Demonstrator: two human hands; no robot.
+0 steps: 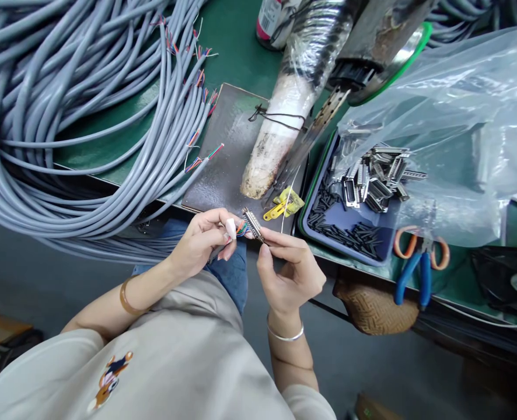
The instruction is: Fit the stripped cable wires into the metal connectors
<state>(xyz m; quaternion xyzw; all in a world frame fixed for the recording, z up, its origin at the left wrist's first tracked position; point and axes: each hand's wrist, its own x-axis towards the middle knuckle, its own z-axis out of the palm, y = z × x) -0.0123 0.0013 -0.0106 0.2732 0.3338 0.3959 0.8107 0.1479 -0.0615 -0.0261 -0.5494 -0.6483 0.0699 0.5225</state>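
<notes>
My left hand [203,242] is closed on a cable end at the table's front edge; a white wrap covers one fingertip. Short coloured wires [241,228] show between those fingers and a metal multi-pin connector [252,223]. The connector's right end is pinched between the thumb and fingers of my right hand [289,265]. Just behind the connector, a yellow plastic piece [280,207] lies on a dark board [223,140].
Grey cables [109,99] with stripped ends cover the left. A wrapped tube [280,116] points toward my hands. At right are a blue tray [383,248] of black sleeves and metal connectors, a plastic bag [464,128], blue-handled pliers [423,271] and orange-handled scissors [443,256].
</notes>
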